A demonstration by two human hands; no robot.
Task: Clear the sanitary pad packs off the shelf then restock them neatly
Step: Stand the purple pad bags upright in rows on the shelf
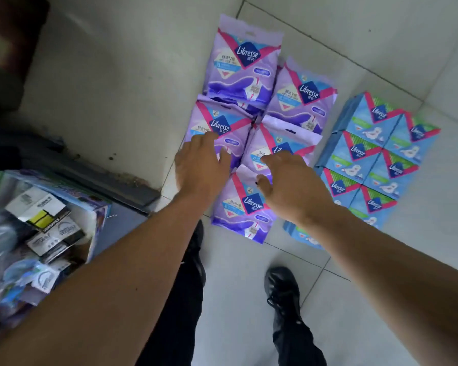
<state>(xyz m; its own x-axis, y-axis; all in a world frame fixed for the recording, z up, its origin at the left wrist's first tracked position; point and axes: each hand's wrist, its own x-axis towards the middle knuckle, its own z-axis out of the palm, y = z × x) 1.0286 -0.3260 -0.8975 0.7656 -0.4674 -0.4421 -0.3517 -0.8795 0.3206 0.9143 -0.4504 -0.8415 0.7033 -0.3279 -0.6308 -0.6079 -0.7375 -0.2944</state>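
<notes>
Pale floor tiles [132,83] carry the cleared stock: purple Libresse packs [245,67] lie in overlapping rows, with blue Libresse packs [368,151] just to their right. Clearing looks finished and restocking seems about to start. Both hands reach down, fingers spread and holding nothing; the left hand [200,165] hovers over one near purple pack, the right hand [291,180] over its neighbour. Next they must close on packs and lift them.
</notes>
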